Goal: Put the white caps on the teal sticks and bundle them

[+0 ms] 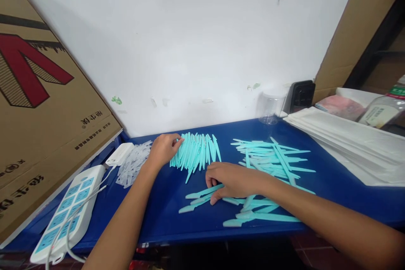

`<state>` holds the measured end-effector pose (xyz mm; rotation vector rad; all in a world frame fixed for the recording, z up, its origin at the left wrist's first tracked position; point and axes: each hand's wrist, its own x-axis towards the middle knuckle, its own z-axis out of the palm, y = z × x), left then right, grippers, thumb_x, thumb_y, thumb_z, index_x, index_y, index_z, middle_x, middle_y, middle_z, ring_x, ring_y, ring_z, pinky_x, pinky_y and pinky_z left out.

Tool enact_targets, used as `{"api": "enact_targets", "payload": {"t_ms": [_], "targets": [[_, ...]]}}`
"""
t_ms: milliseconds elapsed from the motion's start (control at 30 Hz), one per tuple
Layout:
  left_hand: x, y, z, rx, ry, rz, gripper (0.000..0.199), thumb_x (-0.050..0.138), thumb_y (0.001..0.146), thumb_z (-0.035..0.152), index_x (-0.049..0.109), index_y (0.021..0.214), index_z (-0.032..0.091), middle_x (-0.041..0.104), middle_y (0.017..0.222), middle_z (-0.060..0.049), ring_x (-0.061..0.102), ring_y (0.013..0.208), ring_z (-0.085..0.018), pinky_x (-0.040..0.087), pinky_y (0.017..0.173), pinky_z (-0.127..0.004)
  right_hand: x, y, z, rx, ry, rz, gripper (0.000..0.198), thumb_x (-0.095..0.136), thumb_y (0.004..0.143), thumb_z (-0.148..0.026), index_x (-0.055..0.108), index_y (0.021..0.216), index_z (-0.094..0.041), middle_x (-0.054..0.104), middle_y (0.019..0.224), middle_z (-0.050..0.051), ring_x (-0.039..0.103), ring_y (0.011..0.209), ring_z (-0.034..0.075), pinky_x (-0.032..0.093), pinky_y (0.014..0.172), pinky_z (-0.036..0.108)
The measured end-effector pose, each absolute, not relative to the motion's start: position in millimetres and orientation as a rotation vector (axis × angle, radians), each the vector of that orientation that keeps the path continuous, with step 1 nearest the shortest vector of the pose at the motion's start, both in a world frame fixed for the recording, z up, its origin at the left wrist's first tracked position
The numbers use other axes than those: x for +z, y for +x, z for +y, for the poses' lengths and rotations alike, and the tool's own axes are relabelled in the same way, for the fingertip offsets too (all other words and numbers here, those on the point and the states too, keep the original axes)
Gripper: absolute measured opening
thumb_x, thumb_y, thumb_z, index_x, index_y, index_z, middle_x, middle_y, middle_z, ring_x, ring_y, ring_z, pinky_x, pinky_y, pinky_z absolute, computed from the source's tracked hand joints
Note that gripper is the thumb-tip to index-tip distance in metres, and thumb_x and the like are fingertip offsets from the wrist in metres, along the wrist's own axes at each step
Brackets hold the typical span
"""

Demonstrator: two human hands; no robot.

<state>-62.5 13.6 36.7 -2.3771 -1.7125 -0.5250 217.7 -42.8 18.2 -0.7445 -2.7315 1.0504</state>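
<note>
My left hand point(165, 148) is closed in a pinch at the left end of a neat row of slim turquoise eyebrow razors point(198, 149). What its fingertips hold, if anything, is hidden. My right hand point(232, 179) curls palm-down over a few loose eyebrow razors point(199, 201), thumb and fingers closed around their handles, their pale ends sticking out to the left. Under and beyond my right forearm spreads a jumbled heap of the same razors point(274, 158). Left of my left hand is a pile of small translucent plastic sleeves point(134, 162).
A white power strip point(71, 211) with cables and a white adapter point(119, 154) occupy the left side. A printed cardboard box point(57, 105) stands far left. At the back right are a clear plastic jar point(272, 107) and a black device point(302, 96); white sheets point(351, 143) lie right.
</note>
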Motion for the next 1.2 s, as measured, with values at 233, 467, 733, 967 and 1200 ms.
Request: {"api": "enact_targets", "payload": {"t_ms": [233, 467, 733, 967, 1200], "targets": [[36, -61, 14, -0.516, -2.373, -1.748, 0.036, 0.048, 0.097, 0.047, 0.075, 0.097, 0.023, 0.073, 0.073, -0.004, 0.065, 0.068, -0.022, 0.037, 0.063, -0.03, 18, 216, -44, 1.01, -0.7, -2.745, 0.032, 0.066, 0.093, -0.05, 0.063, 0.086, -0.019, 0.062, 0.094, 0.005, 0.055, 0.089, 0.021, 0.038, 0.068, 0.029], [35, -61, 14, -0.564, -2.399, -1.706, 0.034, 0.051, 0.097, 0.045, 0.076, 0.095, 0.023, 0.07, 0.069, -0.003, 0.063, 0.066, -0.021, 0.038, 0.063, -0.03, 8, 211, -45, 0.617, -0.593, -2.821, 0.02, 0.064, 0.098, -0.034, 0.061, 0.087, -0.017, 0.062, 0.091, 0.006, 0.053, 0.087, 0.022, 0.038, 0.074, 0.032], [37, -53, 13, -1.13, -2.663, -1.806, 0.047, 0.052, 0.096, 0.057, 0.075, 0.085, 0.017, 0.067, 0.061, -0.003, 0.059, 0.056, -0.016, 0.043, 0.058, -0.026, 23, 220, -37, 0.724, -0.9, -2.597, 0.02, 0.052, 0.104, -0.036, 0.053, 0.092, -0.02, 0.061, 0.092, 0.005, 0.06, 0.075, 0.018, 0.036, 0.062, 0.028], [37, -36, 6, -1.689, -3.039, -1.841, 0.051, 0.061, 0.091, 0.059, 0.074, 0.102, 0.011, 0.071, 0.071, -0.007, 0.061, 0.053, -0.014, 0.049, 0.05, -0.025, 19, 237, -6, 0.649, -1.081, -2.234, 0.028, 0.045, 0.105, -0.045, 0.046, 0.09, -0.022, 0.056, 0.069, -0.003, 0.056, 0.061, 0.015, 0.036, 0.062, 0.028], [29, -25, 5, -1.88, -3.001, -1.841, 0.042, 0.072, 0.086, 0.05, 0.077, 0.099, 0.011, 0.078, 0.081, -0.011, 0.067, 0.057, -0.017, 0.056, 0.053, -0.03, 16, 235, -5, 0.592, -1.055, -2.151, 0.027, 0.05, 0.102, -0.044, 0.052, 0.089, -0.021, 0.059, 0.079, 0.0, 0.054, 0.067, 0.015, 0.038, 0.065, 0.027]]}}
